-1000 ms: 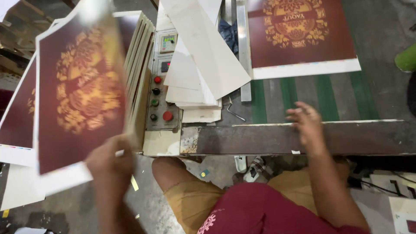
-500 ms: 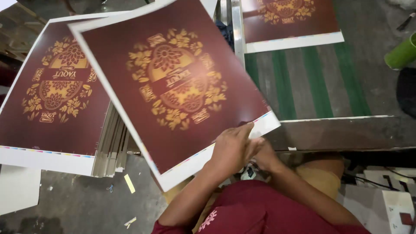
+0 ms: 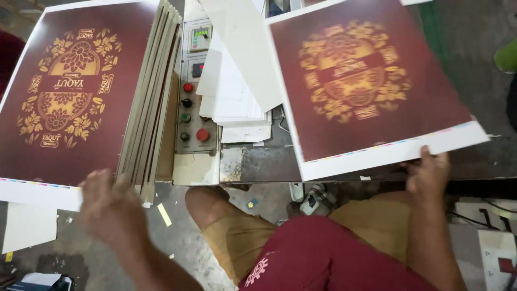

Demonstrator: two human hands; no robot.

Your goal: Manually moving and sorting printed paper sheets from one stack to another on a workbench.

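Observation:
My right hand (image 3: pixel 427 173) grips the near white edge of a large maroon printed sheet (image 3: pixel 366 86) with a gold floral pattern, held over the machine bed on the right. My left hand (image 3: pixel 110 207) is blurred, fingers apart and empty, just below the near edge of a tall stack of the same maroon sheets (image 3: pixel 70 97) on the left. The stack's top sheet lies flat, print side up.
A grey control panel (image 3: pixel 195 86) with a small display and red, black and green buttons stands between stack and machine. White card sheets (image 3: pixel 237 81) lean beside it. My knees and a littered concrete floor (image 3: pixel 177 237) are below. A green object (image 3: pixel 506 54) sits at far right.
The sheet held in both hands has swung to the right over the machine. My left hand let go and moved left to the stack's near edge; my right hand keeps hold.

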